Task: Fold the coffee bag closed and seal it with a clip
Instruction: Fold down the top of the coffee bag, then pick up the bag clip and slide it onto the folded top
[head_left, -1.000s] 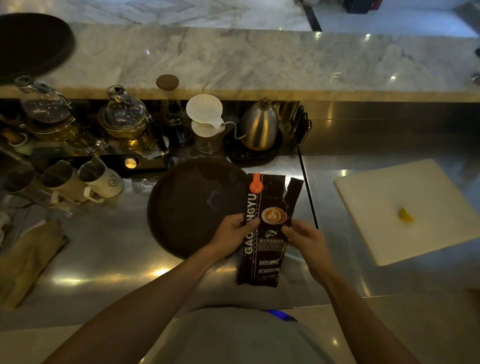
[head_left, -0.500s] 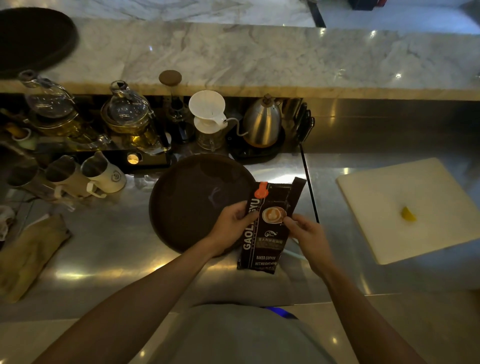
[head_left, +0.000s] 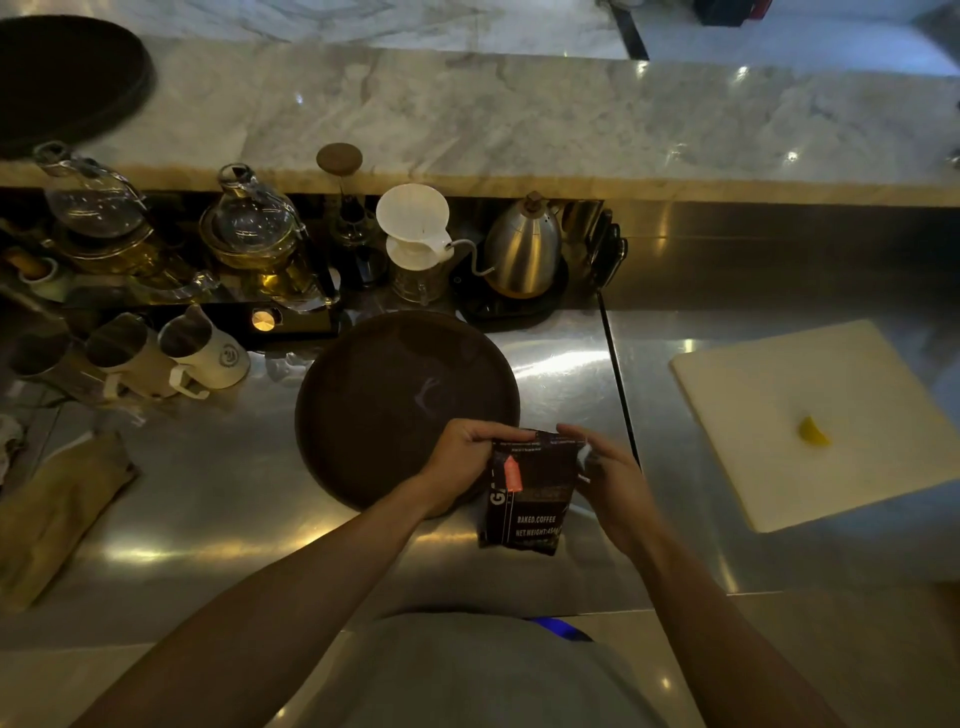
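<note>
The dark coffee bag (head_left: 530, 499) stands on the steel counter in front of me, its upper half folded down over the front so only the lower print shows. My left hand (head_left: 460, 462) pinches the fold's left corner. My right hand (head_left: 605, 467) grips the right edge of the fold. An orange mark on the bag (head_left: 513, 472) now sits low on the folded flap. A small pale thing shows at my right fingers; I cannot tell what it is. No clip is plainly visible.
A round dark tray (head_left: 395, 395) lies just left of the bag. A white cutting board (head_left: 810, 421) with a lemon wedge (head_left: 813, 432) sits right. Kettle (head_left: 524, 254), dripper (head_left: 415, 228), glass pots and pitchers (head_left: 202, 353) line the back. A cloth (head_left: 52, 514) lies far left.
The bag's tall top has been folded forward and down, halving its height. Both hands moved up from the bag's middle to the new top fold.
</note>
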